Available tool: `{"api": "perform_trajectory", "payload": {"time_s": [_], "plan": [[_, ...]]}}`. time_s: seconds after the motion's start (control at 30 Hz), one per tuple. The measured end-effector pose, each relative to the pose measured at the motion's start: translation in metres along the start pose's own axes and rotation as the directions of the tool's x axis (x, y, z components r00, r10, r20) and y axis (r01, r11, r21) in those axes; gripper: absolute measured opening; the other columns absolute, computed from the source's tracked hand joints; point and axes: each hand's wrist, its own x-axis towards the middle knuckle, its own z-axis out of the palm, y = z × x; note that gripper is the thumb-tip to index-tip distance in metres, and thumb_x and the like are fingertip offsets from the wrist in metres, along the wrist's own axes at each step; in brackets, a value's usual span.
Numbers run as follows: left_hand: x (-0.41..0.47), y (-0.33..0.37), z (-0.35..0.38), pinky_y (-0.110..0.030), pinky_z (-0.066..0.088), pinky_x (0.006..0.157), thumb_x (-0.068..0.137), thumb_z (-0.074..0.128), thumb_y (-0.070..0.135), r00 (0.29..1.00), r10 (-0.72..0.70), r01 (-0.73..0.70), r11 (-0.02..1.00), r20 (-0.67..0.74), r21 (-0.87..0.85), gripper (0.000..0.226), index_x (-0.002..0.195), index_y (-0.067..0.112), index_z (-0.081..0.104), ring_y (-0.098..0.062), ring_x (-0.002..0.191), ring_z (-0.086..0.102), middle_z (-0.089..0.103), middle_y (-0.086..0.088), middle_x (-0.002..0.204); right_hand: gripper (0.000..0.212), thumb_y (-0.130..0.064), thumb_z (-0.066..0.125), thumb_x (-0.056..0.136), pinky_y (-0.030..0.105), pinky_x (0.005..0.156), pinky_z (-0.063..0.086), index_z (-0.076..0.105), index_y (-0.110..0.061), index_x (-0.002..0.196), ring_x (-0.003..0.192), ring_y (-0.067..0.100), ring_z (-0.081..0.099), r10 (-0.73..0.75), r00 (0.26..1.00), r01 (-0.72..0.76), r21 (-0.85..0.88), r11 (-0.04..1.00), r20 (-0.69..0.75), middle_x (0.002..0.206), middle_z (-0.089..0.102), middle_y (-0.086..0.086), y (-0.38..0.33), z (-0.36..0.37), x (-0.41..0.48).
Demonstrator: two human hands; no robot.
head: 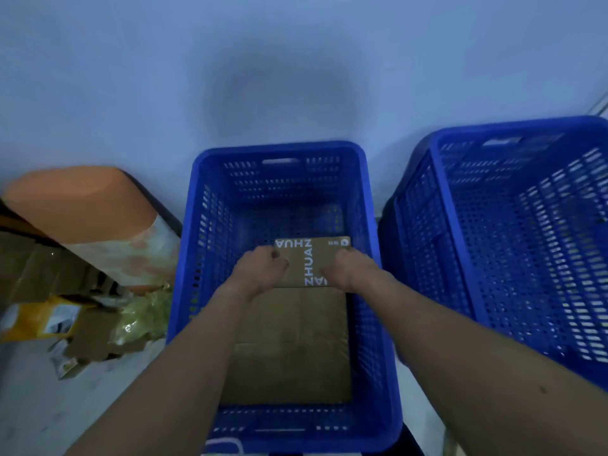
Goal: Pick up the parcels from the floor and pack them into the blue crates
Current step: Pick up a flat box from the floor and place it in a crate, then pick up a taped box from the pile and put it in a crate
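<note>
Brown cardboard printed with the white letters ZHUAN marks the parcel [314, 258] that is held inside the middle blue crate [279, 148], toward the crate's 12 o'clock end. The parcel is gripped by both hands: the left hand [260, 271] is closed on its 9 o'clock edge with the fingers curled round it, and the right hand [348, 269] is closed on its 3 o'clock edge in the same way. Whether the parcel's underside is touching anything cannot be told. Just at 6 o'clock of it, plain flat cardboard parcels [296, 343] are laid across the crate's floor, partly hidden by the forearms. At 3 o'clock of the middle crate, a second blue crate [526, 124] is seen just beside it, with perforated walls and no contents visible. At 9 o'clock, a loose pile of parcels [82, 327] is spread on the floor, with brown boxes, a yellow packet and a pale green bag among them. Beyond the pile, at about 10 o'clock, an orange-topped object [82, 199] is seen against the pale wall [296, 60].
</note>
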Motion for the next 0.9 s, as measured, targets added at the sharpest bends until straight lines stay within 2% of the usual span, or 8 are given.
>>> {"api": "perform_trajectory", "payload": {"time_s": [0.07,0.27,0.37,0.5,0.63,0.7,0.83,0.9], "plan": [[-0.019,0.013,-0.007,-0.038,0.049,0.095,0.099,0.049,0.039,0.999,0.029,-0.028,0.998,-0.025,0.047,0.04,0.129,0.013,0.058,-0.028,0.113,0.057,0.061,-0.006,0.128,0.044,-0.029,0.047,0.095,0.037,0.097,0.043,0.053,-0.007,0.133,0.123,0.032,0.053,0.004,0.998,-0.006,-0.035,0.999,-0.056,0.14,0.051,0.014,0.001,-0.008,-0.026],[-0.094,0.057,-0.032,-0.038,0.048,0.093,0.097,0.05,0.039,0.958,0.278,-0.27,0.956,-0.062,0.117,0.037,0.124,0.018,0.062,-0.026,0.112,0.057,0.063,-0.002,0.124,0.039,-0.035,0.047,0.095,0.035,0.086,0.044,0.056,-0.008,0.122,0.113,0.034,0.057,0.007,0.969,-0.015,-0.032,0.999,-0.246,0.128,0.059,0.017,0.015,-0.018,-0.111],[-0.14,0.068,-0.041,-0.042,0.051,0.092,0.095,0.053,0.036,0.922,0.379,-0.368,0.922,-0.081,0.119,0.026,0.109,0.017,0.064,-0.025,0.102,0.061,0.067,-0.002,0.11,0.029,-0.038,0.047,0.096,0.032,0.072,0.039,0.054,-0.01,0.091,0.095,0.032,0.058,0.024,0.952,-0.032,-0.023,0.999,-0.306,0.112,0.062,0.016,0.022,-0.011,-0.161],[-0.198,0.091,-0.038,-0.044,0.053,0.084,0.095,0.054,0.029,0.87,0.491,-0.475,0.86,-0.047,0.187,0.018,0.092,0.013,0.061,-0.024,0.083,0.061,0.065,-0.007,0.087,0.039,-0.04,0.048,0.094,0.031,0.067,0.036,0.037,-0.017,0.065,0.079,0.028,0.051,0.105,0.921,-0.095,0.045,0.994,-0.375,0.088,0.053,0.01,0.047,0.002,-0.226],[-0.251,0.125,-0.014,-0.043,0.053,0.089,0.096,0.051,0.031,0.853,0.519,-0.516,0.822,0.053,0.241,0.028,0.111,0.012,0.064,-0.026,0.096,0.064,0.069,-0.007,0.104,0.036,-0.04,0.048,0.093,0.031,0.062,0.034,0.04,-0.014,0.069,0.076,0.028,0.048,0.222,0.891,-0.192,0.114,0.975,-0.397,0.085,0.051,0.01,0.089,0.019,-0.287],[-0.274,0.142,0.004,-0.044,0.053,0.089,0.095,0.052,0.034,0.833,0.545,-0.55,0.799,0.094,0.244,0.028,0.113,0.015,0.063,-0.026,0.094,0.064,0.069,-0.005,0.101,0.035,-0.04,0.048,0.094,0.031,0.055,0.031,0.04,-0.015,0.07,0.075,0.028,0.048,0.27,0.873,-0.228,0.15,0.962,-0.406,0.085,0.052,0.01,0.111,0.028,-0.317],[-0.318,0.172,0.057,-0.042,0.053,0.088,0.097,0.052,0.037,0.773,0.596,-0.634,0.723,0.216,0.276,0.024,0.109,0.018,0.06,-0.025,0.091,0.062,0.065,-0.003,0.098,0.033,-0.042,0.049,0.091,0.033,0.074,0.043,0.059,-0.011,0.096,0.098,0.032,0.06,0.38,0.838,-0.318,0.216,0.923,-0.391,0.107,0.064,0.014,0.17,0.062,-0.372],[-0.338,0.185,0.089,-0.042,0.053,0.088,0.097,0.053,0.037,0.741,0.615,-0.672,0.688,0.27,0.275,0.018,0.103,0.021,0.059,-0.025,0.087,0.058,0.062,-0.002,0.097,0.036,-0.041,0.05,0.091,0.034,0.078,0.046,0.064,-0.009,0.1,0.099,0.031,0.062,0.413,0.826,-0.34,0.245,0.908,-0.383,0.109,0.066,0.014,0.205,0.087,-0.398]]}}
